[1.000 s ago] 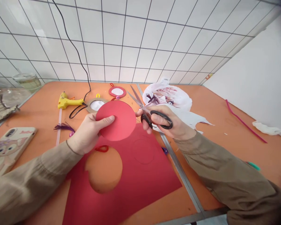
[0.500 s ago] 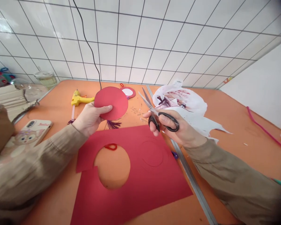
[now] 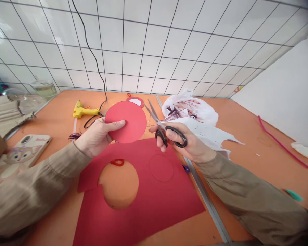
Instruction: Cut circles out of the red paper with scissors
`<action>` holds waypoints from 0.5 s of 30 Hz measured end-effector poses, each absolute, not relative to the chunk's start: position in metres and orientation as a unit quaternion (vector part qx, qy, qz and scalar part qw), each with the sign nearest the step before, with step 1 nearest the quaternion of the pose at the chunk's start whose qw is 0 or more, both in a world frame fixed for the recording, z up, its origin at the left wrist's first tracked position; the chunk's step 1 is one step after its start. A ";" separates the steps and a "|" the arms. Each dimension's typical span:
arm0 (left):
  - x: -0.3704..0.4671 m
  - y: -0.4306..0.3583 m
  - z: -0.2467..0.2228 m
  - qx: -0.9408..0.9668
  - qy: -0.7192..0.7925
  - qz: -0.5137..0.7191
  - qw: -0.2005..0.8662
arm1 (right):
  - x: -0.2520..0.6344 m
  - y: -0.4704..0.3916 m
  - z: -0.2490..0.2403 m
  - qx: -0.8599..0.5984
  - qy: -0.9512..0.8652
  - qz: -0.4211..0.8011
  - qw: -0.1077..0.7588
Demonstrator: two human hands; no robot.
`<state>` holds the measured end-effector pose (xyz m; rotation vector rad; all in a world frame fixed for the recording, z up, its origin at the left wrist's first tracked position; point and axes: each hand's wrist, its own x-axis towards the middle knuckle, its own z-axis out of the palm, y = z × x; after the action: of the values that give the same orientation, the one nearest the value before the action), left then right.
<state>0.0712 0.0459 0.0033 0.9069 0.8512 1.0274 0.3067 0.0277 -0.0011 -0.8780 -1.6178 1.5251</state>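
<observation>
A round red paper disc is pinched in my left hand, thumb on its face. My right hand grips black-handled scissors by the loops, blades parted and pointing up and left beside the disc without touching it. Beneath both hands lies a red paper sheet with a round hole cut through it and a drawn circle at its right. A small red loop shows at the hole's top. Behind the disc, a smaller red ring with a white centre is partly hidden.
A yellow glue gun with its cord and a phone are at left. White plastic bag and white scraps sit behind my right hand. A metal strip crosses the orange table; a pink stem lies right.
The disc in my left hand has come nearer and turned flatter toward the camera. The view has shifted slightly right. The scissors remain in my right hand, blades still parted.
</observation>
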 end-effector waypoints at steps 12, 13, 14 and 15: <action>0.077 0.035 0.004 0.442 0.349 0.409 0.718 | 0.304 0.022 0.006 -0.331 -0.687 0.552 0.338; 0.077 0.034 0.004 0.445 0.352 0.405 0.717 | 0.304 0.022 0.007 -0.329 -0.687 0.552 0.339; 0.077 0.034 0.004 0.447 0.356 0.400 0.717 | 0.305 0.022 0.007 -0.328 -0.688 0.552 0.339; 0.077 0.033 0.004 0.448 0.359 0.395 0.717 | 0.305 0.023 0.008 -0.326 -0.689 0.552 0.339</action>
<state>0.0768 0.0332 0.0043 0.9914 0.7950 0.8740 0.3050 0.0226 0.0075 -0.8480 -1.7938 1.4362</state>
